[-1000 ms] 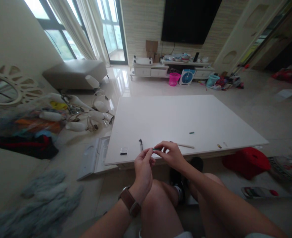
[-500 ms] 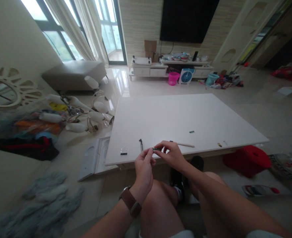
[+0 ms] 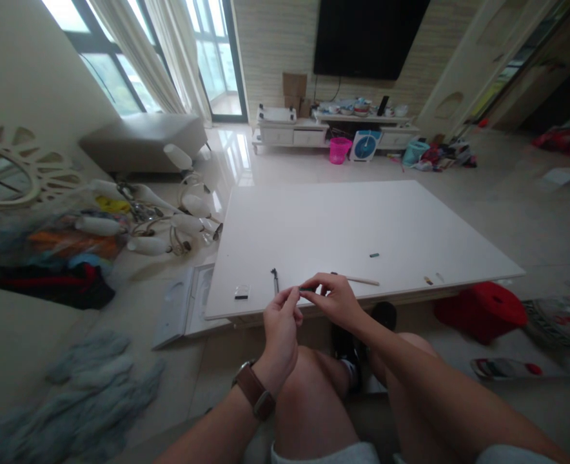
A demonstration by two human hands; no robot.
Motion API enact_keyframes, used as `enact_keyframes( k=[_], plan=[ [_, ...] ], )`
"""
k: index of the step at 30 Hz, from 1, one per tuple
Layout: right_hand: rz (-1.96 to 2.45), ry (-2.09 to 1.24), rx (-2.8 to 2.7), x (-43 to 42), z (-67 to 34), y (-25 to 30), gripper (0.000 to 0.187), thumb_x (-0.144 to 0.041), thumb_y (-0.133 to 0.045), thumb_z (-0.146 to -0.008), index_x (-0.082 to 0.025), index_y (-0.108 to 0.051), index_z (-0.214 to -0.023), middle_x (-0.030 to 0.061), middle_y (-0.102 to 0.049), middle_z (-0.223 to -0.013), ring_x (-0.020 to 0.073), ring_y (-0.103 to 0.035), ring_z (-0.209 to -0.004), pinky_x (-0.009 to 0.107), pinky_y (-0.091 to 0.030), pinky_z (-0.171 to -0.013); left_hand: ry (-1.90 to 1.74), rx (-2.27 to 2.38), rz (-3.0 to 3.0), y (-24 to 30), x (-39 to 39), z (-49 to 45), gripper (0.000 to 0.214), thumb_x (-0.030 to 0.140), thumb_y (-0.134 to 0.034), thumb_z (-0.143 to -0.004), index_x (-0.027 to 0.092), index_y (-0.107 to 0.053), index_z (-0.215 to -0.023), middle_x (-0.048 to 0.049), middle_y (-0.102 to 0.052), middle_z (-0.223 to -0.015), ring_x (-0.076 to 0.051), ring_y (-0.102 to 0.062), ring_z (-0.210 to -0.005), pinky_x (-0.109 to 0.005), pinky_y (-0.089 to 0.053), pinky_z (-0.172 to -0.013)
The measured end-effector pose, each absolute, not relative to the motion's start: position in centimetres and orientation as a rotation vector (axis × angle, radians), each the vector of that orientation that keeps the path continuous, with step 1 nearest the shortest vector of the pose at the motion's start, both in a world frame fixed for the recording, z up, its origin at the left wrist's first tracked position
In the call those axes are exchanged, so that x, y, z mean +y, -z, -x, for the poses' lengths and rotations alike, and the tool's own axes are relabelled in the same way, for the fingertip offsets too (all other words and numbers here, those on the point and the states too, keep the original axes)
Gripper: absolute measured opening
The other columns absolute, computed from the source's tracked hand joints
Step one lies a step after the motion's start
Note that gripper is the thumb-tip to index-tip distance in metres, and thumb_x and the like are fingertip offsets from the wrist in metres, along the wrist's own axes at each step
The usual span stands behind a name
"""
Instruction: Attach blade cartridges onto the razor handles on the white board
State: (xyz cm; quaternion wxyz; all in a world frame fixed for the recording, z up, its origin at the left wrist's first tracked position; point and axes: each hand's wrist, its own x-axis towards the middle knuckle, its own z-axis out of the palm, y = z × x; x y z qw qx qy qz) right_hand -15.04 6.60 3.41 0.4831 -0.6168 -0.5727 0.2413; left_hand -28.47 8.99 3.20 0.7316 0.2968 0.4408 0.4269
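My left hand (image 3: 283, 316) and my right hand (image 3: 332, 298) meet over the table's near edge. Both are closed, fingertips pinching a small dark greenish strip (image 3: 306, 290) between them. Fingers cover much of it, so its kind is unclear. Just beyond my left hand lies a slim metallic tool with a dark head (image 3: 275, 278). Left of that is a small clear piece with a black edge (image 3: 242, 292). A pale stick (image 3: 362, 281), partly behind my right hand, lies along the near edge. Farther back rests a small dark green rectangle (image 3: 374, 255).
On the white table (image 3: 314, 219), a tiny brown-and-black piece (image 3: 428, 281) lies near the right front edge. A red stool (image 3: 481, 312) stands right of my legs. Left of the table are an open white box (image 3: 188, 303) and a lamp with white shades (image 3: 188, 224).
The strip between my fingertips looks slightly turned, showing less green. Both hands stay in nearly the same place, and the things on the table have not moved.
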Motion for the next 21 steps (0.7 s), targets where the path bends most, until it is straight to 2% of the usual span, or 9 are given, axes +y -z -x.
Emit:
enact_keyframes(
  k=[11, 21],
  plan=[
    [1.489, -0.604, -1.383, 6.44, 15.63, -4.22, 0.011, -0.026, -0.070, -0.084, -0.022, -0.076, -0.091, 0.0022, -0.073, -0.077, 0.0149, -0.065, -0.068, 0.024, -0.044, -0.052, -0.951, 0.955, -0.659, -3.25, 8.87, 28.44, 0.039, 0.044, -0.081, -0.068, 0.014, -0.067, -0.088, 0.0048, -0.053, -0.058, -0.003, -0.036, -0.044, -0.018, -0.025, -0.042],
    [1.523, -0.753, -1.339, 6.67, 15.73, -3.96, 0.011, -0.028, -0.068, -0.083, -0.019, -0.075, -0.085, 0.0024, -0.073, -0.076, 0.0149, -0.065, -0.070, 0.024, -0.045, -0.055, -0.915, 1.009, -0.695, -2.88, 9.01, 28.55, 0.054, 0.047, -0.080, -0.070, 0.011, -0.070, -0.110, 0.0077, -0.045, -0.046, -0.004, -0.036, -0.043, -0.017, -0.023, -0.043]
  ],
)
